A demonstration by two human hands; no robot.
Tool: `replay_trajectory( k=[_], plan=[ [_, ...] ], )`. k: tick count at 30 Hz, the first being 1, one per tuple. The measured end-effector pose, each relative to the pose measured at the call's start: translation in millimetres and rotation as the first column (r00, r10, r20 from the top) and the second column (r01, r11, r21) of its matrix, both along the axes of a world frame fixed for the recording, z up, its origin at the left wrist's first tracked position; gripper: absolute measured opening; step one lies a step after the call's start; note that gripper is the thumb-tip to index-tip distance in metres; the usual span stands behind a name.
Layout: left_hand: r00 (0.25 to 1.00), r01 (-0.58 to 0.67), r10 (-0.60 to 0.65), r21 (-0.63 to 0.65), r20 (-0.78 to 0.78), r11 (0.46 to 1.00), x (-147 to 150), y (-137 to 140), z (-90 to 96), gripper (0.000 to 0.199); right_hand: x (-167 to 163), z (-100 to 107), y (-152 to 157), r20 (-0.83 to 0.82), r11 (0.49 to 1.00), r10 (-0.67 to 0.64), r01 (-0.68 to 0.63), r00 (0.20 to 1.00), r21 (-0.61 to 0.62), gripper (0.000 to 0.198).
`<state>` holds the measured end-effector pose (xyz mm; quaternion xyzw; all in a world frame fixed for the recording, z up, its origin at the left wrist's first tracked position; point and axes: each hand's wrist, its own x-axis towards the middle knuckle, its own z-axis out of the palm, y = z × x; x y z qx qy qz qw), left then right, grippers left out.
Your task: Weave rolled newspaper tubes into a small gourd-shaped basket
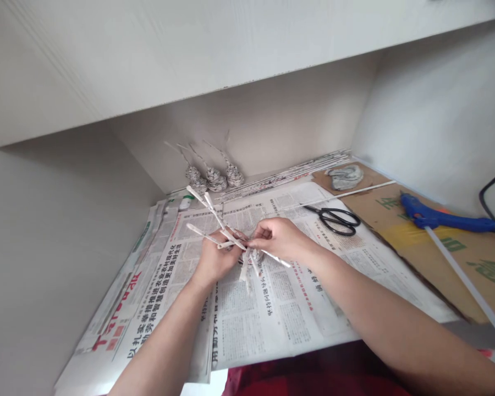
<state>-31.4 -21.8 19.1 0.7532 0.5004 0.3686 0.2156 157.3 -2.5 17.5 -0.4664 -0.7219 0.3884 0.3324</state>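
Note:
Between my hands, over the newspaper, is a small woven piece (253, 256) of rolled paper, with several white paper sticks (214, 212) splaying out of it. My left hand (219, 254) is closed around its left side, where the sticks cross. With thumb and fingertips together, my right hand (274, 237) pinches at the top of the piece, at the base of the sticks. My fingers hide part of the weave. One stick comes out below my right hand, toward the right.
Newspaper sheets (268, 313) cover the tabletop. Black scissors (339, 220) lie to the right, near cardboard (441, 247) bearing a blue glue gun (445, 215) and a greyish wad (345, 177). Three woven paper gourds (215, 179) and long paper sticks (289, 175) are at the back. A white panel (214, 49) overhangs.

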Motion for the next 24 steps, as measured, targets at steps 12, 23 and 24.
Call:
replay_trajectory(
  k=[12, 23, 24],
  plan=[
    [0.978, 0.043, -0.020, -0.107, 0.209, 0.993, 4, -3, 5.4, 0.008, -5, -18, 9, -0.106, 0.964, -0.097, 0.067, 0.990, -0.257, 0.007],
    [0.947, 0.070, -0.009, -0.179, 0.320, 0.981, 3, 1, 1.0, 0.010, -14, -17, 7, -0.075, 0.973, -0.212, 0.203, 0.974, -0.107, 0.011],
    [0.949, 0.066, -0.004, -0.186, 0.316, 0.980, 2, 1, 1.4, 0.010, -15, -16, 4, -0.070, 0.978, -0.206, 0.202, 0.976, -0.052, 0.009]
  ],
)
